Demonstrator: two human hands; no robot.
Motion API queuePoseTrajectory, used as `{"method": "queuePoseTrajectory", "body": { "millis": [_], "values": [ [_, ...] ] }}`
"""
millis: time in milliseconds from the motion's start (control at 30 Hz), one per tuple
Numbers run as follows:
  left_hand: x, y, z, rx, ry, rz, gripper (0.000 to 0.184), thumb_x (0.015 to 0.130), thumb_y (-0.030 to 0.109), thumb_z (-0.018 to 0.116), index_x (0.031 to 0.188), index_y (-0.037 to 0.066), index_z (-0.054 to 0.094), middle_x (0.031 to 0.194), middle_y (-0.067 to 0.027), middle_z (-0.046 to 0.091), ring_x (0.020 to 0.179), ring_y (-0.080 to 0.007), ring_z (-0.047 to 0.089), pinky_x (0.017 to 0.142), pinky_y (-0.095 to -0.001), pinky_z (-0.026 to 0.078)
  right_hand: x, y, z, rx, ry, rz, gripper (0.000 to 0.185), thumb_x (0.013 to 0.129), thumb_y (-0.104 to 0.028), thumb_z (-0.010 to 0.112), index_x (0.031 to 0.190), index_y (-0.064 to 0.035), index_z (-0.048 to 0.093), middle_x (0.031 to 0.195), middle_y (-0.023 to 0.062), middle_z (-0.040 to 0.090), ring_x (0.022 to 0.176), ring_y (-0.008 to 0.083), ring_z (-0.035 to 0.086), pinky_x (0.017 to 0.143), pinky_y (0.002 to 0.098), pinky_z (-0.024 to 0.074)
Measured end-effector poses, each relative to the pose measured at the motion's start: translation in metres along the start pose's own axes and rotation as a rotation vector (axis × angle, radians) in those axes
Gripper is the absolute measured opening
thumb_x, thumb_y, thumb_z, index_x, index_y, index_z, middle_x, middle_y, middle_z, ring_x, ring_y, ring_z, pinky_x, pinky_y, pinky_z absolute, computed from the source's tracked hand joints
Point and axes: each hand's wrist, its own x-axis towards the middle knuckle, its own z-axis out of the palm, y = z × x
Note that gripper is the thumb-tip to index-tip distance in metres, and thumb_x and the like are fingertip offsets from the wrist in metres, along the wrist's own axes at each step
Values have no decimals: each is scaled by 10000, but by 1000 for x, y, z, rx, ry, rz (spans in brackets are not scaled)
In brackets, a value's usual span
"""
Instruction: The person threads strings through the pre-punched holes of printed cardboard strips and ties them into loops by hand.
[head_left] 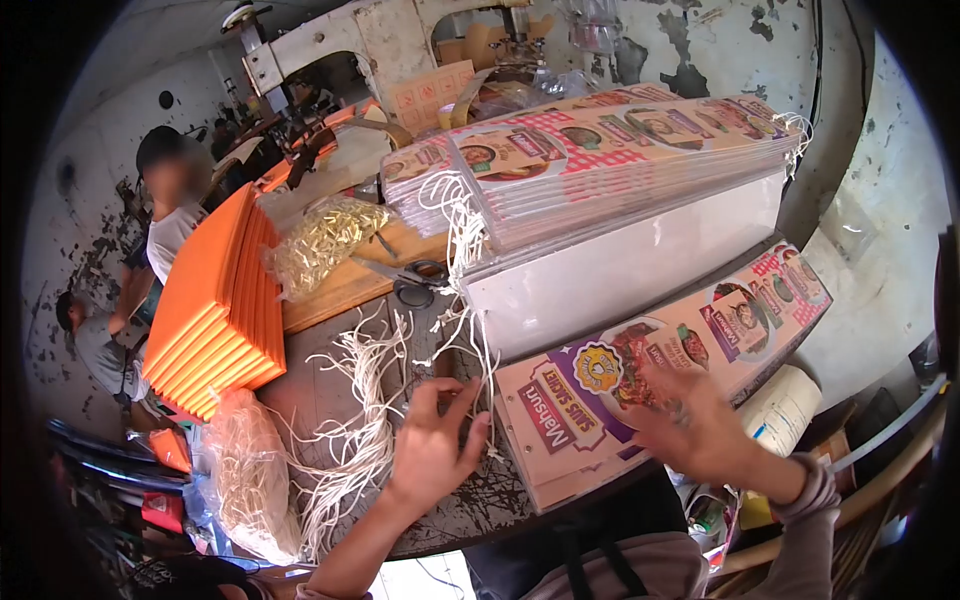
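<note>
A stack of long printed sheets (555, 400) lies at the table's front edge, with food pictures, "Mahsuri" lettering and punched holes at its left end. Over its middle my right hand (690, 425) is spread with fingers apart; I cannot tell whether it presses on the top sheet. Just left of the stack, my left hand (435, 445) is loosely bent, thumb and index finger apart, close to a hanging white string (490, 365). A loose bundle of white strings (365, 400) lies left of that hand.
Behind stands a taller pile of printed sheets (620, 150) with string loops at its ends. Black-handled scissors (415, 283), a bag of brass-coloured pieces (330, 235), orange folded stacks (225, 310) and a string-filled plastic bag (250, 470) surround the work area. Other people sit at far left.
</note>
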Motion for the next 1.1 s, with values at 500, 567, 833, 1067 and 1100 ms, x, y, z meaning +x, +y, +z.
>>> {"method": "queuePoseTrajectory", "body": {
  "millis": [500, 567, 833, 1067, 1100],
  "values": [
    [6, -49, -38, 156, -54, -402, 97, 711, 160, 670, 780, 109, 624, 735, -16, 589, 767, -195, 577, 724, -358, 391, -3, -47, 36, 284, 25, -77, 269, 727, -204, 689, 942, -80, 585, 1149, 143, 468, 957, 288, 515, 789, 401, 414],
    [6, -46, -46, 144, -122, -407, 143, 683, 179, 702, 798, 125, 637, 731, 8, 607, 761, -171, 575, 749, -341, 360, -5, -47, 32, 314, 30, -55, 267, 723, -189, 694, 943, -80, 590, 1140, 146, 480, 950, 291, 518, 781, 396, 421],
    [5, -34, -46, 400, -44, -253, 151, 691, 136, 694, 830, 129, 637, 745, 11, 607, 732, -168, 563, 723, -333, 355, -5, -55, 33, 489, 136, -29, 323, 664, -100, 740, 962, -68, 618, 1078, 144, 534, 950, 289, 554, 776, 378, 447],
    [-45, -28, -24, -27, 460, 430, 112, 762, 32, 554, 871, 33, 582, 754, -30, 586, 642, -168, 539, 619, -285, 425, 21, -83, 41, 928, 44, 203, 340, 770, -194, 662, 1045, -8, 586, 1089, 164, 532, 962, 255, 550, 834, 338, 433],
    [-24, -12, -31, 161, 396, 824, 142, 731, 122, 587, 872, 111, 594, 732, 15, 591, 625, -117, 534, 597, -249, 419, 21, -88, 46, 982, 40, 199, 373, 802, -194, 622, 1102, 12, 539, 1091, 175, 529, 968, 254, 548, 839, 328, 430]
  ]
}}
